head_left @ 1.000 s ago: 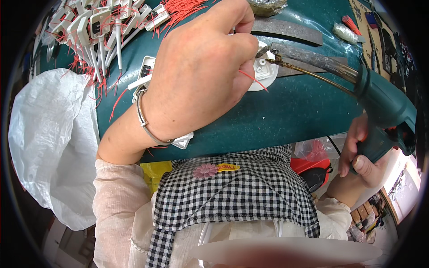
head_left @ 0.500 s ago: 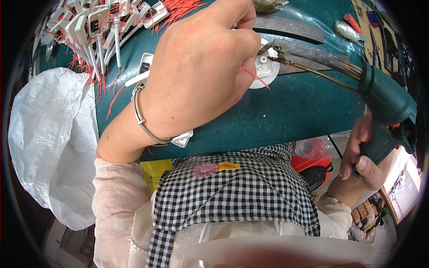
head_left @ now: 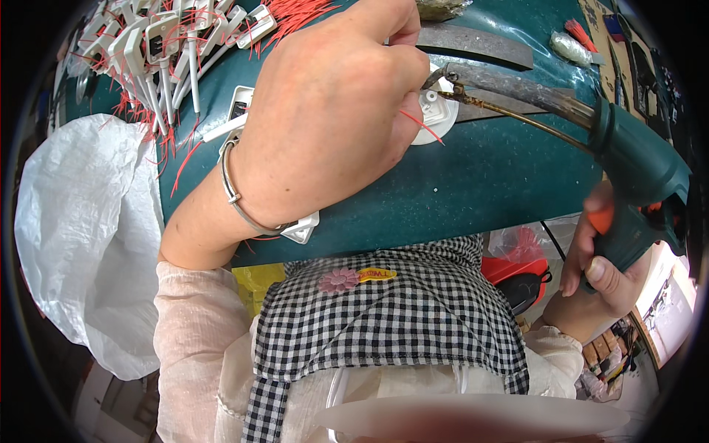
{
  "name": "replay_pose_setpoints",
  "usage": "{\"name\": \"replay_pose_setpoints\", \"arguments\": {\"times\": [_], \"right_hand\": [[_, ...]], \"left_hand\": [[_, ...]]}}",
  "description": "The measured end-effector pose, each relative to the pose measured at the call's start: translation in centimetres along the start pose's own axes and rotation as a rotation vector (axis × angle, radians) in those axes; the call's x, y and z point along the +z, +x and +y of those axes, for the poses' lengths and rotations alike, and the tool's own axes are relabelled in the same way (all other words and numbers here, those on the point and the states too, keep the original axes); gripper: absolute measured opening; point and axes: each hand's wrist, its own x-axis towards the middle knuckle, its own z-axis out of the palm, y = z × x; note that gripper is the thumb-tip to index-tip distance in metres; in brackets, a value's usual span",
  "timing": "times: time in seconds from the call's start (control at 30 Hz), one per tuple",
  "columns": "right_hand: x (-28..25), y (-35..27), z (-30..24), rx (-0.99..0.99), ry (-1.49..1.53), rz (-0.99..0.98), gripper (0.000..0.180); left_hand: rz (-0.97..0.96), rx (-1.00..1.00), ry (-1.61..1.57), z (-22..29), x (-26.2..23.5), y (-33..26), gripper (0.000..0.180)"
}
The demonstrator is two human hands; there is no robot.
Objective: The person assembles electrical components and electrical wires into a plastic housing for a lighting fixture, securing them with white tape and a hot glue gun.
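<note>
My right hand grips the dark green handle of a soldering gun with an orange trigger. Its long metal barrel and thin brass-coloured tube reach left, and the tip is over a round white plastic part on the table. My left hand is closed above that part, fingertips mostly hidden behind the back of the hand. A red wire sticks out beneath it; what the fingers pinch is not visible. Partly covered by my left wrist are white plastic housings, one with a white sleeve and red wire.
A heap of white housings with red wires lies at the far left. Dark metal bars sit behind the round part. A white plastic bag hangs at the table's left edge. A clear-wrapped bundle lies far right.
The soldering gun's barrel and tip have shifted slightly left and up. My right forefinger has moved, so more of the orange trigger shows. My left hand has hardly moved.
</note>
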Motion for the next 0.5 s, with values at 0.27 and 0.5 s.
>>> {"name": "replay_pose_setpoints", "arguments": {"times": [0.27,0.5], "right_hand": [[-4.1,0.4,0.2,-0.073,0.183,-0.333,0.069],[-2.3,-0.1,0.0,0.026,0.221,-0.126,0.073]], "left_hand": [[-0.007,0.001,-0.008,-0.1,0.0,0.0,0.010],[-0.026,0.022,0.050,0.1,0.0,0.0,0.010]]}}
